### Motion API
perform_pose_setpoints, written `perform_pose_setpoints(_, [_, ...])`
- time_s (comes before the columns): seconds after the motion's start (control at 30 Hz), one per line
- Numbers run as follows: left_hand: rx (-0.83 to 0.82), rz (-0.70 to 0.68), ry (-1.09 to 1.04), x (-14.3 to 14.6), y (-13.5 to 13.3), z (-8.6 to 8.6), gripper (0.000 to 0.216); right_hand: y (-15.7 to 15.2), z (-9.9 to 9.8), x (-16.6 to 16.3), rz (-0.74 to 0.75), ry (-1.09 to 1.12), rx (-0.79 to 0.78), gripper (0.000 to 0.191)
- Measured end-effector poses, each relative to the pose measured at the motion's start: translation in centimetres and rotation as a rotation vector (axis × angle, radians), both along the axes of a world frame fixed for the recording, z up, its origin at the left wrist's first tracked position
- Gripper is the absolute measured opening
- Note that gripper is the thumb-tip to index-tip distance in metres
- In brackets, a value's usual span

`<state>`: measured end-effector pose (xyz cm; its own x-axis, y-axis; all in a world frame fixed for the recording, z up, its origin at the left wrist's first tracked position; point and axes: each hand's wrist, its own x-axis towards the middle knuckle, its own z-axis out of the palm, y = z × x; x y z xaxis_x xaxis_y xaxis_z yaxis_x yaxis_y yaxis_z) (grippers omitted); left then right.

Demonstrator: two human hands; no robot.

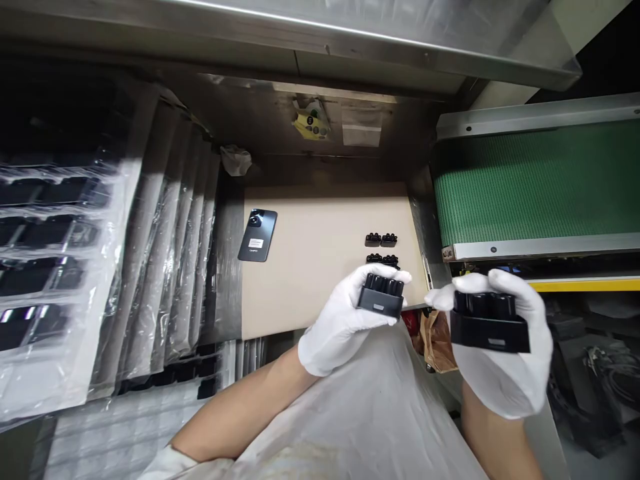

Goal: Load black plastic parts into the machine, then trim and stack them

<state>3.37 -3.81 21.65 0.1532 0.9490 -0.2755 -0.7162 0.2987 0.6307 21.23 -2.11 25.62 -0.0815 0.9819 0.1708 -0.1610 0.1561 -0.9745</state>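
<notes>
My left hand, in a white glove, is closed around a small black plastic block with ribbed slots on top, held over the near edge of a beige board. My right hand, also gloved, grips a larger black plastic block off to the right of the board, in front of the conveyor. Two pairs of small black parts lie on the board just beyond my left hand.
A dark phone lies face down at the board's left. Plastic-wrapped trays are stacked on the left. A green conveyor belt runs at the right, a metal shelf overhead. A clear plastic bag lies near my arms.
</notes>
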Motion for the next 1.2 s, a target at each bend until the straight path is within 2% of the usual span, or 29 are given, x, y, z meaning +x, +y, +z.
perform_pose_setpoints(0.17, [-0.014, -0.011, 0.078, -0.3, -0.1, 0.2, 0.048, 0.2, 1.8, -0.8, 0.133, -0.046, 0.026, 0.040])
perform_pose_setpoints(0.43, [0.035, -0.025, 0.271, -0.6, -0.2, 0.0, 0.047, 0.1, 1.9, -1.3, 0.179, -0.151, 0.129, 0.052])
perform_pose_setpoints(0.6, [0.016, -0.039, 0.197, -0.6, 0.1, 0.1, 0.049, 0.3, 1.8, -1.0, 0.113, -0.120, 0.147, 0.049])
perform_pose_setpoints(0.73, [0.006, -0.034, 0.062, -0.7, 0.4, 0.0, 0.050, 0.7, 2.1, -0.4, 0.123, -0.054, 0.017, 0.028])
perform_pose_setpoints(0.83, [0.003, -0.038, 0.029, -0.7, 0.4, -0.1, 0.049, 1.1, 2.2, -0.2, 0.151, -0.018, -0.013, 0.024])
perform_pose_setpoints(1.0, [-0.006, -0.039, 0.044, -0.7, 0.3, -0.1, 0.051, 0.8, 2.0, -0.6, 0.148, -0.034, 0.004, 0.033])
perform_pose_setpoints(1.2, [0.007, -0.076, 0.123, -0.5, 0.4, 0.2, 0.049, 0.0, 2.2, -1.2, 0.233, -0.138, 0.065, 0.045])
